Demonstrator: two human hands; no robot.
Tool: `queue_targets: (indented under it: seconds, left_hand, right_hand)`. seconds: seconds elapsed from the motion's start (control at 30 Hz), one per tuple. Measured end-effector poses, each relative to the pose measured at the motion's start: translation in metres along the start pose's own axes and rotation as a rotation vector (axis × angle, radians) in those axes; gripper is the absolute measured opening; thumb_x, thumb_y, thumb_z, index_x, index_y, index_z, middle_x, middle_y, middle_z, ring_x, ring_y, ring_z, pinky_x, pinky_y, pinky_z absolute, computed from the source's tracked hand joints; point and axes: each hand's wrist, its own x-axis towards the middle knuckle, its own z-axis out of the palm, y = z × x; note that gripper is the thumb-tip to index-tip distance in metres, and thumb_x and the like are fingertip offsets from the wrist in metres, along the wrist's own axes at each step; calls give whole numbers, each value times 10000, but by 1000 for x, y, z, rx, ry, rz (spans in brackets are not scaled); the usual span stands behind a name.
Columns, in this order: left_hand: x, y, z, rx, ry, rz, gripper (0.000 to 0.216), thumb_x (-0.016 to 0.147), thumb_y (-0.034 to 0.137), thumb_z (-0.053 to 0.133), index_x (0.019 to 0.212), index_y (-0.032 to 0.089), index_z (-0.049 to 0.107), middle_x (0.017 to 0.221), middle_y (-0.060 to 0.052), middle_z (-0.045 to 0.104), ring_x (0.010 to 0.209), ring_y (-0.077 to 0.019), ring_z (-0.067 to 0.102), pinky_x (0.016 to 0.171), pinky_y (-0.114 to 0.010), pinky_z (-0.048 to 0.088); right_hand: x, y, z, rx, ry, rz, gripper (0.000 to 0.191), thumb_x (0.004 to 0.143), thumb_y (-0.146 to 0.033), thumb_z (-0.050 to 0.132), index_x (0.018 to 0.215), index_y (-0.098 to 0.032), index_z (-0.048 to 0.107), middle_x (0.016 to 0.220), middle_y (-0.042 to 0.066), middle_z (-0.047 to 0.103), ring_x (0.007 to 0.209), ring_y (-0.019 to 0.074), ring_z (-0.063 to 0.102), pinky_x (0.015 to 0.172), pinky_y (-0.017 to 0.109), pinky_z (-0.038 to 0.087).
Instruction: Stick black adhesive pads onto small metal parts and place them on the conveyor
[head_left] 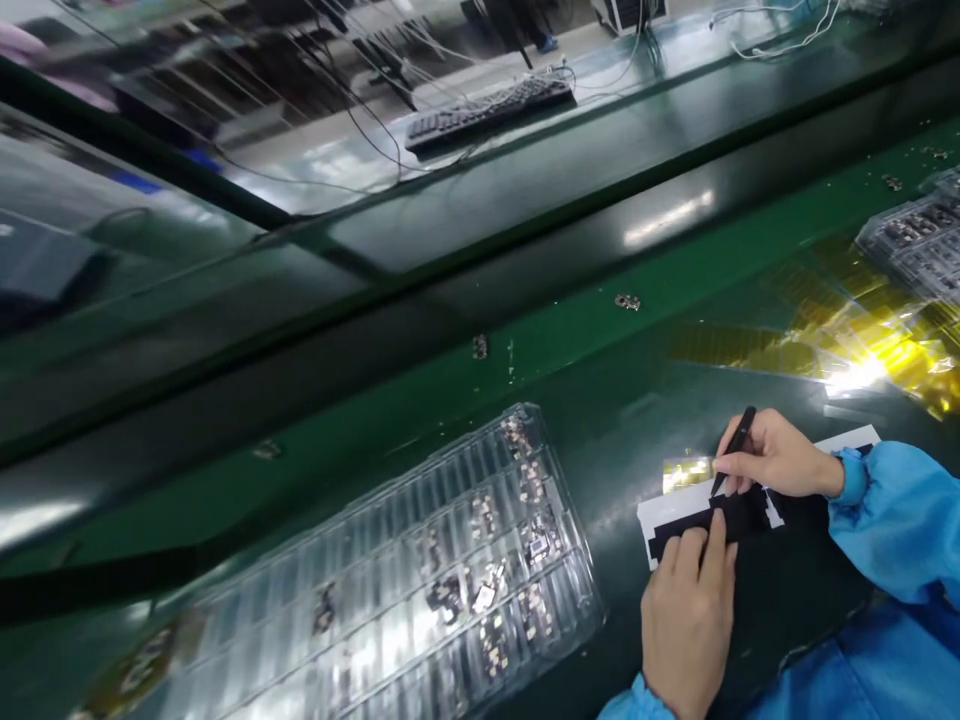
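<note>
The head view looks down on a dark green counter. Low on the right, a white-backed sheet lies flat with a black strip across it, and both hands work on it.

The right hand holds black tweezers in a pen grip, fingers pinched together on the shaft, with the tip pointing down onto the top edge of the black strip. The left hand carries nothing; its fingers lie together and flat, the fingertips pressing the near edge of the strip. The strip therefore sits directly between the two hands, touched by the left fingertips and met by the tweezer tip.

A small patch of amber film lies on the sheet just left of the tweezer tip. Whether the tip grips anything cannot be told.

As for progress, I judge the work to be midway: the clear blister tray on the left holds small parts in only some pockets, mostly toward its near and right side, with many pockets bare. A second tray sits well apart at the far right, beyond crumpled amber film. A few loose parts lie scattered on the counter. A keyboard rests on the far bench.
</note>
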Motion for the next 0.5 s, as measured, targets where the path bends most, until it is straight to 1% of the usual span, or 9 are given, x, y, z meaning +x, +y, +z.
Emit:
queue_targets:
  seconds: [0.1,0.23,0.33,0.5]
  left_hand:
    - [2,-2,0,-11,15,4,311,862,200,481,1154,113,541,795,-45,580,696,-176,552,586,-305,493]
    - [0,-2,0,-37,15,-15,332,871,214,470,1179,101,514,819,-53,579,720,-175,553,605,-292,492]
    - [1,-3,1,-53,-7,-16,340,880,223,454,1193,100,503,823,-55,576,729,-175,560,608,-291,490]
    - [3,-6,-2,-77,-65,-10,346,884,233,444,1198,99,502,805,-49,560,710,-174,563,590,-298,489]
  right_hand:
    - [2,5,-1,-76,16,-25,308,704,-406,676,735,-126,552,530,19,619,483,122,603,471,217,492]
    - [0,5,-1,-126,1,-51,278,732,-387,647,747,-128,548,558,31,620,519,139,613,495,236,497]
    - [-1,4,0,-172,-10,-71,230,746,-344,629,753,-129,548,570,34,619,537,146,618,512,248,503]
    - [0,3,1,-241,4,-91,158,750,-282,598,744,-131,551,563,37,615,534,158,617,497,257,496]
